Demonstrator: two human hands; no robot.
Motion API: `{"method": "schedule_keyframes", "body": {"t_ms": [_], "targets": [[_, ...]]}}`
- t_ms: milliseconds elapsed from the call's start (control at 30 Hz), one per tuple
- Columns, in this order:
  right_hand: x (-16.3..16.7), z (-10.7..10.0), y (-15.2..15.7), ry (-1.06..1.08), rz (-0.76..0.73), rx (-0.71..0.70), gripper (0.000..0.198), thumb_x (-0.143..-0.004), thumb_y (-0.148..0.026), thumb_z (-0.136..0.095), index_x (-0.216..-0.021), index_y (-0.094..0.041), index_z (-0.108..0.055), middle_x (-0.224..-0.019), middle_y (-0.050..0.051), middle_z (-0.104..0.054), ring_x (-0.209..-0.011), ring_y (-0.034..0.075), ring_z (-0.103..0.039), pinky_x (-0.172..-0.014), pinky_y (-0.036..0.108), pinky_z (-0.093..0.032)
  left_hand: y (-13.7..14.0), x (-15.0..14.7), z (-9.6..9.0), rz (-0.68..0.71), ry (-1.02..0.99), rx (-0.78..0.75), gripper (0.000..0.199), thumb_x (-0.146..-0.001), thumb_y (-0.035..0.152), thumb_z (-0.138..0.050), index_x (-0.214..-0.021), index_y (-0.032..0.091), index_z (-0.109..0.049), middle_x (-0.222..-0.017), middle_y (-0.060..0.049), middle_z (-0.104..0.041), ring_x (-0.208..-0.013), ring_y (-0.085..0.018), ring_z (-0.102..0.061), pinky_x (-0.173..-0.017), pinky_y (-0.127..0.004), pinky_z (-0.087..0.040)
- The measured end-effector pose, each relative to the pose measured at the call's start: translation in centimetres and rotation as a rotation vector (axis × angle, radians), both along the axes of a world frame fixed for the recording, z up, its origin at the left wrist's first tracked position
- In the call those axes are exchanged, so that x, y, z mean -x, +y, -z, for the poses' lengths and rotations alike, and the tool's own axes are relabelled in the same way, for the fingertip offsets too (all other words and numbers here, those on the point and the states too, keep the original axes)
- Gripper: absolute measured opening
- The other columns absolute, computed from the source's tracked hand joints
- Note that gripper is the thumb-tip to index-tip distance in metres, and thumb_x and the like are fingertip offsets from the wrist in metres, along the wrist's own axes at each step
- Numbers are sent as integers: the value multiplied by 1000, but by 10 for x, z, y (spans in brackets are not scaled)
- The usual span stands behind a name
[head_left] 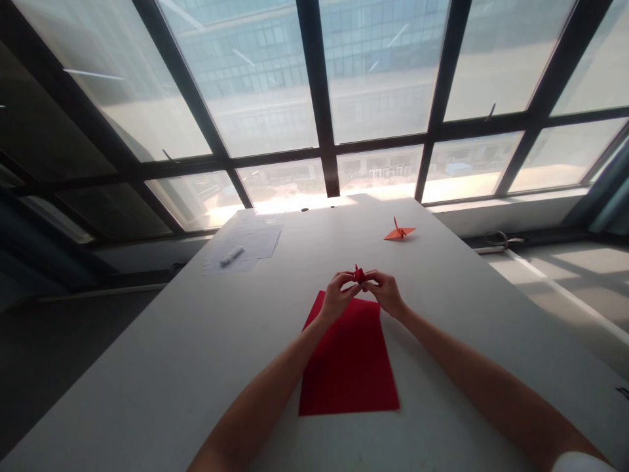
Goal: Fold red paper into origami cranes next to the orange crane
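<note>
Between my two hands is a small folded piece of red paper [360, 275], with a thin point sticking up from it. My left hand [339, 294] pinches its left side with thumb and fingers. On the other side, my right hand [386, 293] grips it in the same way. Below the hands a flat red sheet of paper [351, 367] lies on the table, its upper left part covered by my left hand and forearm. Farther off to the right stands an orange paper crane [400, 231] with its wings spread.
The white table [196, 354] stretches away to large dark-framed windows [322, 98]. On its far left lie white papers [265, 237] with a pale, roll-shaped object [232, 255] on them. A dark cable [496, 239] rests by the wall at the right.
</note>
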State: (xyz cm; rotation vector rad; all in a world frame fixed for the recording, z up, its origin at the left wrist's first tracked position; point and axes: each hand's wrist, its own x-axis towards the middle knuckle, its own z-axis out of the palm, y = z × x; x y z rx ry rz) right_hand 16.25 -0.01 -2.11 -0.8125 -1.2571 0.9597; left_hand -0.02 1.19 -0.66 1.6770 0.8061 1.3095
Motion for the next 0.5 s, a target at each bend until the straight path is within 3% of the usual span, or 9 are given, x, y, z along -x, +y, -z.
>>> {"method": "schedule_keyframes", "body": {"t_ms": [133, 300, 433, 500], "targets": [[0, -2, -1, 13, 20, 32, 26, -77, -44, -73, -86, -19, -75, -79, 5, -70, -65, 17, -60, -61, 32, -51, 2, 2, -2, -29, 11, 64, 23, -82, 37, -72, -91, 16, -68, -104, -10, -67, -97, -22, -65, -83, -35, -53], [0, -1, 0, 29, 69, 148, 37, -81, -52, -65, -90, -17, -73, -77, 6, -70, -62, 17, -59, -55, 30, -49, 4, 4, 1, 46, -80, 300, 44, -76, 39, -77, -108, 15, -60, -95, -9, -69, -84, -21, -68, -68, -30, -54], [0, -5, -4, -107, 346, 28, 33, -84, -47, -63, -98, -18, -70, -92, 8, -69, -77, 19, -61, -60, 30, -48, 6, 6, 5, 16, -152, 346, 49, -72, 36, -81, -110, 15, -57, -81, -4, -67, -75, -18, -68, -66, -28, -54], [0, -7, -5, -211, 401, -37, 27, -83, -42, -65, -97, -18, -70, -91, 7, -68, -78, 19, -61, -61, 29, -46, 7, 6, 6, -3, -189, 341, 52, -69, 34, -83, -110, 17, -54, -76, 0, -65, -71, -17, -67, -65, -28, -54]]}}
